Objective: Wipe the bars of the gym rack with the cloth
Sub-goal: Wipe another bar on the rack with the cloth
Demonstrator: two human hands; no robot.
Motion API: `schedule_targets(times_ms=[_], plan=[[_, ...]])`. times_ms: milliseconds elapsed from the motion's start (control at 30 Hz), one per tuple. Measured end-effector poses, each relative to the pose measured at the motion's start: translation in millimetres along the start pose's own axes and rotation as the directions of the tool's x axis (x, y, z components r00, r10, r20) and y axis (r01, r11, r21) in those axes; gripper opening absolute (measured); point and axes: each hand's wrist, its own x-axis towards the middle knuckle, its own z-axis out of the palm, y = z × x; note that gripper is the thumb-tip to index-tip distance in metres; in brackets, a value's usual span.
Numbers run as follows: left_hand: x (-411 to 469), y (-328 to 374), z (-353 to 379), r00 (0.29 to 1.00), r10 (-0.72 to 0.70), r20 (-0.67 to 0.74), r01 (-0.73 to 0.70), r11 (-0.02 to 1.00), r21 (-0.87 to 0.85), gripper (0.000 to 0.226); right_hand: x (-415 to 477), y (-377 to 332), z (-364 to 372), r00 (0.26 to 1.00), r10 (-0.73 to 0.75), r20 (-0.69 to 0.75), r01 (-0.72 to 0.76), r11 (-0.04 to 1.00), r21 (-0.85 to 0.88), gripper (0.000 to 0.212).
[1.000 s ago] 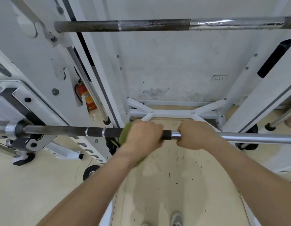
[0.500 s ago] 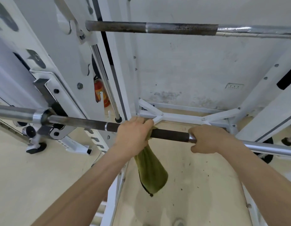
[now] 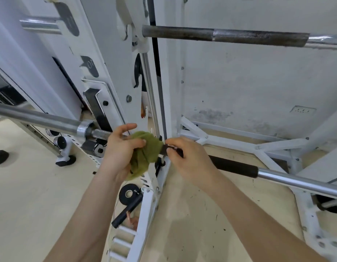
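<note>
Gripping green cloth [image 3: 145,154] w/ left hand [image 3: 119,150] — thumb laid across the wad, palm cupped beneath, index finger stretched up and clear of the fabric. Holding it bunched round lower bar [image 3: 296,181], just right of the knurled stub next to chrome collar [image 3: 83,129], w/ a loose end drooping below the bar in front of the rack's foot. Clasping lower bar w/ right hand [image 3: 188,163] immediately right of cloth, fingers and thumb closed on the dark stretch, fingertips all but touching the fabric. Looking down past both forearms at beige floor [image 3: 31,205], scuffed and speckled on the right. Seeing lower bar slant from mid-left edge down to right edge: bare chrome at left, dark sleeve [image 3: 233,167] emerging beyond the right wrist, chrome again after that. Seeing upper bar [image 3: 220,35] well above — dark and rusty, shiny only near the right edge, left end meeting white rack upright [image 3: 107,53]. Noting chrome guide rod [image 3: 148,87] dropping beside that upright toward the hands, black roller [image 3: 129,193] near the rack's foot below the cloth, wall socket [image 3: 302,111] on the stained wall at the back.
</note>
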Motion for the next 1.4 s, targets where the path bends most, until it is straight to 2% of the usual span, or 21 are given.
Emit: schedule_targets(times_ms=[33,67,167,300,367,467,500,533,600,633,700,767,833,900,967,1033,1133,1167,1267,1333,1400], plan=[[-9,6,3,0.994,-0.058,0.088,0.073,0.979,-0.189,0.044,0,-8,0,0.998,0.065,0.023,-0.068,0.989,0.134,0.027],[-15,10,6,0.98,-0.071,0.185,0.125,0.946,-0.3,0.04,1,-15,-1,0.989,0.121,0.085,-0.139,0.954,0.266,0.034],[-23,14,14,0.914,0.004,0.406,0.184,0.888,-0.421,0.034,4,-21,-14,0.956,0.156,0.247,-0.267,0.808,0.525,0.068],[-18,25,16,0.812,0.213,0.544,0.158,0.816,-0.556,0.035,2,-9,-32,0.94,0.189,0.283,-0.338,0.626,0.703,0.077],[-19,33,24,0.784,0.303,0.541,0.073,0.822,-0.565,0.029,-3,-4,-35,0.933,0.21,0.294,-0.36,0.485,0.797,0.081],[-20,45,31,0.869,0.287,0.402,-0.092,0.893,-0.44,0.03,-10,-2,-47,0.934,0.316,0.167,-0.269,0.314,0.911,0.061],[-18,47,31,0.906,0.256,0.337,-0.147,0.937,-0.318,0.031,-12,1,-53,0.928,0.361,0.088,-0.217,0.336,0.916,0.05],[-16,47,32,0.935,0.234,0.267,-0.193,0.966,-0.173,0.03,-14,4,-59,0.921,0.391,-0.009,-0.169,0.42,0.892,0.041],[-13,43,36,0.95,0.263,0.169,-0.273,0.961,0.038,0.024,-17,9,-71,0.895,0.382,-0.232,-0.087,0.658,0.748,0.029],[-13,42,41,0.944,0.291,0.153,-0.306,0.948,0.083,0.021,-18,11,-76,0.875,0.347,-0.338,-0.048,0.756,0.653,0.024],[-13,39,51,0.932,0.339,0.13,-0.352,0.931,0.098,0.018,-20,11,-83,0.844,0.25,-0.474,0.011,0.876,0.481,0.019],[-9,39,59,0.922,0.376,0.091,-0.385,0.918,0.101,0.019,-22,12,-85,0.849,0.164,-0.502,0.017,0.942,0.336,0.016],[-3,39,64,0.905,0.421,0.065,-0.426,0.893,0.144,0.02,-24,15,-82,0.903,0.117,-0.413,-0.044,0.982,0.183,0.016],[4,41,66,0.888,0.458,0.043,-0.457,0.869,0.19,0.02,-21,15,-76,0.981,0.112,-0.156,-0.112,0.994,0.009,0.038],[13,46,66,0.873,0.486,0.035,-0.48,0.844,0.238,0.019,-14,17,-64,0.985,0.136,0.103,-0.108,0.964,-0.243,0.066],[20,55,63,0.848,0.529,0.03,-0.517,0.813,0.269,0.017,-6,18,-47,0.98,0.087,0.178,-0.012,0.924,-0.383,0.068],[35,65,45,0.82,0.572,0.022,-0.553,0.781,0.29,0.01,9,13,-27,0.998,-0.053,0.023,0.057,0.929,-0.365,0.024],[41,64,34,0.819,0.571,0.06,-0.554,0.759,0.342,0.008,13,8,-23,0.997,-0.08,-0.019,0.069,0.94,-0.334,0.017],[56,42,-10,0.836,0.517,0.185,-0.507,0.597,0.622,0.011,30,-19,-6,0.985,-0.106,-0.138,0.106,0.994,-0.009,0.024],[67,26,-46,0.836,0.509,0.205,-0.464,0.457,0.759,0.013,47,-38,8,0.976,-0.124,-0.18,0.156,0.972,0.177,0.028],[81,16,-78,0.826,0.531,0.192,-0.437,0.386,0.812,0.014,64,-48,29,0.996,-0.09,-0.026,0.093,0.987,0.132,0.046]])
